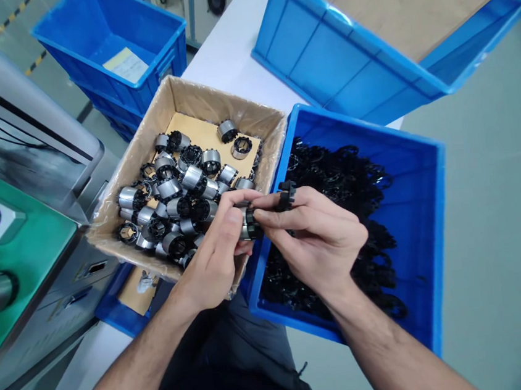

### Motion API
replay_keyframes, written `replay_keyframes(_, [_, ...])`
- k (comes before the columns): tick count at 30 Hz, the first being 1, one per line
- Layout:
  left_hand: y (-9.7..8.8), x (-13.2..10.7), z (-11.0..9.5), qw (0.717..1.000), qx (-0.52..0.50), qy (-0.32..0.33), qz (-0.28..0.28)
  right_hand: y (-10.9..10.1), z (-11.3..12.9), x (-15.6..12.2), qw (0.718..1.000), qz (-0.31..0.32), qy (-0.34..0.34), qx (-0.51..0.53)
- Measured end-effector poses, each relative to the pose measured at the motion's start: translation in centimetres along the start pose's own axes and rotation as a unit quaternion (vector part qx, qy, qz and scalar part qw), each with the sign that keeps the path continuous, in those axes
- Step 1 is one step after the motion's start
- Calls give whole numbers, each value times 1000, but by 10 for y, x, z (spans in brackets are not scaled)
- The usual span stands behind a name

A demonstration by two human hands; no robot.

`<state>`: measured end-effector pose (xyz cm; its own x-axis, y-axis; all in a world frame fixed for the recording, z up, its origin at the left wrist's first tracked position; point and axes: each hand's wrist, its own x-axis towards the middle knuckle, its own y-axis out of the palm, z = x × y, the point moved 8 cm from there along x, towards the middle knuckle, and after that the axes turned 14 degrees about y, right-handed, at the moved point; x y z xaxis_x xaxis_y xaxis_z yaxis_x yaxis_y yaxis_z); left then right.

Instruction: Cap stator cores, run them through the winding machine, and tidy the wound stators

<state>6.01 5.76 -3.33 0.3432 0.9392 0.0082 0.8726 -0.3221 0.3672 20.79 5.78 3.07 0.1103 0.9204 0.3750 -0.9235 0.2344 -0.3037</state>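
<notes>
My left hand (215,249) and my right hand (315,232) meet over the gap between a cardboard box and a blue bin. Both pinch one small silver-and-black cylindrical part (248,224) between their fingertips. My right hand also carries a black plastic ring (285,195) on top of its fingers. The cardboard box (142,133), lined with clear plastic, holds several of the same silver-and-black parts (176,191). The blue bin (434,251) under my right hand is filled with black plastic rings (343,180).
An empty blue crate (109,43) with a paper slip stands at the back left. A tilted blue bin (344,62) holding a cardboard sheet lies at the back right. A grey-green machine (23,238) with red and green buttons is at the left. Grey floor lies at the right.
</notes>
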Motion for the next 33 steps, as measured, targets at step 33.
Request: replay_keyframes(33, [-12, 13, -6, 996, -48, 21, -74, -6, -9, 10, 980, 66, 123, 140])
